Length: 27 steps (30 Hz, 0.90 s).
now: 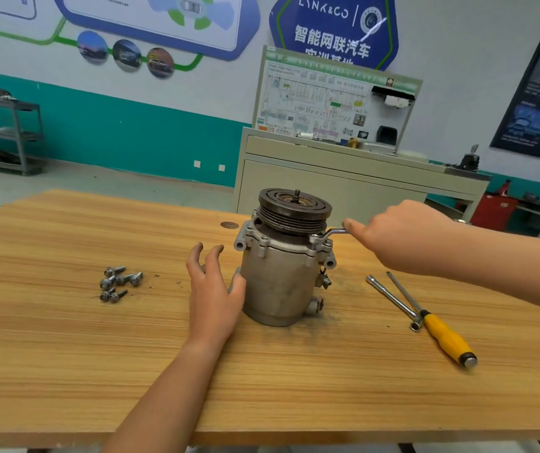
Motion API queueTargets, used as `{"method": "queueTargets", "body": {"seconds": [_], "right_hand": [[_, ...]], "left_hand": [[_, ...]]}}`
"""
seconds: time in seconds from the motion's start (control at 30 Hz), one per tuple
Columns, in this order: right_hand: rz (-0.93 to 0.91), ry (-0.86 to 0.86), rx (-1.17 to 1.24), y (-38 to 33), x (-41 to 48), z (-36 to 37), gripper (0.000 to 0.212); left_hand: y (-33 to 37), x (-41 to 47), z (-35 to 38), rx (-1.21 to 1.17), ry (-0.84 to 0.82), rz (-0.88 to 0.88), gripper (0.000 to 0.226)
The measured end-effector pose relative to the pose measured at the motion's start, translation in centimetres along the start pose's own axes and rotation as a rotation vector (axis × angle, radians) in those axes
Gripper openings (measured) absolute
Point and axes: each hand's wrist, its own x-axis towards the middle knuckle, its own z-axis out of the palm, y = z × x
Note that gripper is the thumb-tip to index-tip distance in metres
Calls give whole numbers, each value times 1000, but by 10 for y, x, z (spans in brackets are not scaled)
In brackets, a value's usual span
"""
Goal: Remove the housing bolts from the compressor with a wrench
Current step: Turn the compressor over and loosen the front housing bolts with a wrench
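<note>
Our wooden desk [66, 354] fills the lower half of the view, with its far edge running behind the work. Near the middle of the desk, a little toward the far edge, our compressor [281, 286] stands upright on its rear end. Its grooved pulley [294, 209] faces up.

Our left hand [214, 299] lies just to the left of the compressor body. Its fingers [196, 259] are spread apart and only lightly bent, lifted off the desk and holding nothing. The thumb rests against the side of the housing.

Our right hand [402, 237] reaches in from the right, above the desk, with its fingers curled round the handle of the wrench [329, 233]. One fingertip lies on the shaft, toward the bend. The ring end of the wrench sits on a housing bolt [315, 238] on the right-hand part of the flange, just under the pulley.

Toward the right edge of the desk lies a screwdriver [440, 333] with a yellow handle, its tip pointing to the far edge. Just beside it, nearly parallel, lies a slim steel bar [392, 299] with a socket end.

Well to the left of the compressor, a small heap of loose bolts [119, 282] lies on the desk, some touching each other.
</note>
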Motion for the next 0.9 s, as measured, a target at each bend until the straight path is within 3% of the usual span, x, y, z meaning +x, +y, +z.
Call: {"method": "queueTargets", "body": {"seconds": [0.17, 0.23, 0.33, 0.4, 0.5, 0.63, 0.73, 0.83, 0.9], "right_hand": [[49, 126, 164, -1, 19, 23, 30], [89, 221, 204, -8, 28, 33, 33], [183, 605, 316, -20, 36, 49, 34], [227, 753, 389, -31, 36, 57, 32], [484, 839, 795, -46, 32, 69, 19], [1004, 928, 1658, -57, 22, 74, 16], [1181, 910, 1947, -72, 19, 80, 20], [1249, 817, 2141, -99, 19, 88, 18], [1262, 820, 2237, -112, 17, 87, 19]], "left_hand": [[-3, 1, 0, -19, 18, -24, 52], [-4, 3, 0, -28, 30, -32, 52], [-4, 3, -1, -33, 41, -52, 52], [-2, 2, -3, -39, 58, -50, 51], [7, 0, -8, -117, 109, 1, 44], [35, 1, -20, -235, 185, 249, 30], [73, 10, -28, -159, 7, 480, 18], [109, 29, -31, 234, -236, 868, 22], [124, 42, -28, 600, -420, 1002, 24]]}}
